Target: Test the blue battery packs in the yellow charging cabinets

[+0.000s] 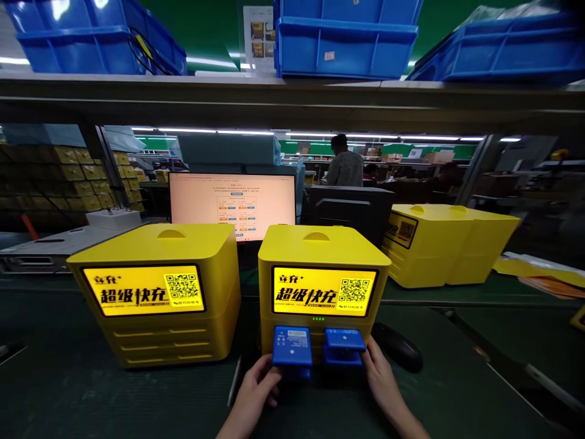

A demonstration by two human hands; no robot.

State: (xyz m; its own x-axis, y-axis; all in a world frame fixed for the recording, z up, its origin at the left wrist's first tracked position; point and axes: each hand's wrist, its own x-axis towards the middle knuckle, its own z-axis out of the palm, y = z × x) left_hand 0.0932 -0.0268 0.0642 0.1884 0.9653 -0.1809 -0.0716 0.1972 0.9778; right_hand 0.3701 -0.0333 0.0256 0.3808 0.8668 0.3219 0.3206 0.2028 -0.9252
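Observation:
A yellow power bank cabinet [320, 244] with a lit front panel stands before me. Blue power banks jut from its front slots, one above another on each side. My left hand [256, 387] is at the left edge of the left power bank [291, 347], fingers curled and closed on it near its lower corner. On the other side, my right hand [382, 373] grips the outer edge of the right power bank [343, 339], its fingertips partly hidden beside the cabinet. Small green lights glow under the panel.
A second lit cabinet [155, 244] stands left; more yellow cabinets [425, 250] are at right. A black mouse [397, 347] lies beside my right hand. Behind are a monitor [196, 201] and a shelf [219, 91] with blue bins [342, 49]. A person [346, 164] stands farther back.

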